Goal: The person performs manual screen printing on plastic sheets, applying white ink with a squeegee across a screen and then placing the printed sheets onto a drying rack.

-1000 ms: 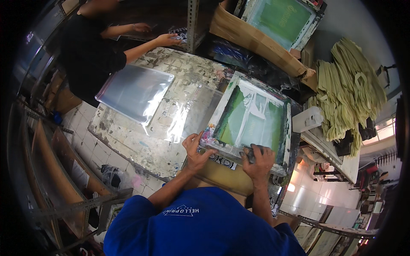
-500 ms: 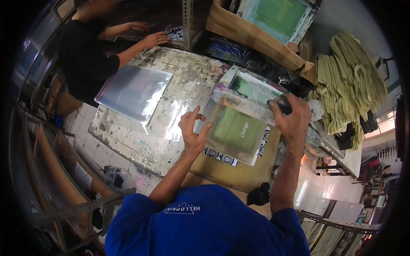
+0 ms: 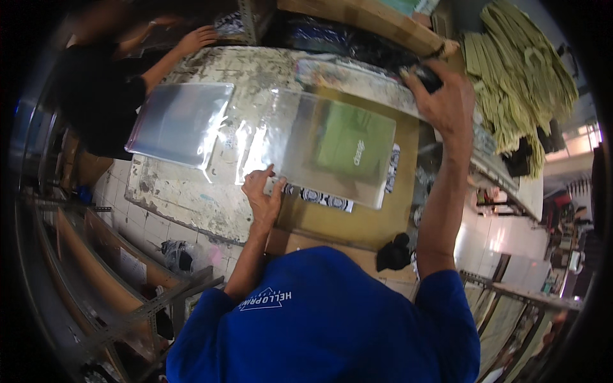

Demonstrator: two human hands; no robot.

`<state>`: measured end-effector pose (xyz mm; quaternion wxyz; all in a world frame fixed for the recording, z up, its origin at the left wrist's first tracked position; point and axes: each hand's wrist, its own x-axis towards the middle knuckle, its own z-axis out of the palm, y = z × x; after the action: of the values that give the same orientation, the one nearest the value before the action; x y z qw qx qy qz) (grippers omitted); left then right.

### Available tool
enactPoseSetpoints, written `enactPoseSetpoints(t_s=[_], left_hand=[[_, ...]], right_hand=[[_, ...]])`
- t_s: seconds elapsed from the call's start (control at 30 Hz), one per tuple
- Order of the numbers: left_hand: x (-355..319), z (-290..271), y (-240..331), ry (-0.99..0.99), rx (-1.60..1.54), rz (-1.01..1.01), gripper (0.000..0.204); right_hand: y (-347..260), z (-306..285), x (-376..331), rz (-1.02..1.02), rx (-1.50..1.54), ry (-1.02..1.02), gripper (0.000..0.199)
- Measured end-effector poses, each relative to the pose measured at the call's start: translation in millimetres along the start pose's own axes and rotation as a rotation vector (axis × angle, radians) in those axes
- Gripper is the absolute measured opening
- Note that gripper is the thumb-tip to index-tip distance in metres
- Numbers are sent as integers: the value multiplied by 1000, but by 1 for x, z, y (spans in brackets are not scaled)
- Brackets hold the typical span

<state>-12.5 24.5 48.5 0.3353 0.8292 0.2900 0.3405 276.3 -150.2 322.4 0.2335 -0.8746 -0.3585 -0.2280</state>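
Note:
A clear plastic bag with a green panel and small white lettering lies flat on a tan board. At the bag's near left corner is my left hand, its thumb and forefinger closed about the edge. My right hand is raised at the far right and grips the right end of a paint-smeared screen-printing frame. Under that palm is a dark rounded piece, its kind unclear. The frame stands tipped up behind the bag, its mesh hidden. Black-and-white patterned strips show along the bag's near and right edges.
A stack of clear plastic bags lies left on the stained table. Beyond it, a co-worker's hand reaches toward a shelf post. Pale green cloth strips hang at right. A black bundle sits near the board's front edge.
My right hand has lifted the screen frame farther up and back, uncovering more of the bag. My left hand has come down to the bag's corner. The whole view has shifted.

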Motion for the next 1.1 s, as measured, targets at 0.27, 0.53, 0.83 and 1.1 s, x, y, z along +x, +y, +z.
enactPoseSetpoints(t_s=[0.27,0.53,0.83,1.1], left_hand=[[-3,14,-27,-30,202,-80,42],[-4,32,-50,-32,651,-49,42],[0,41,-62,6,695,-21,37],[2,32,-39,92,601,-14,58]], right_hand=[[12,8,2,-46,21,25,50],[11,8,2,-27,64,35,51],[4,3,3,16,15,2,47],[-3,-4,6,4,40,-27,44]])
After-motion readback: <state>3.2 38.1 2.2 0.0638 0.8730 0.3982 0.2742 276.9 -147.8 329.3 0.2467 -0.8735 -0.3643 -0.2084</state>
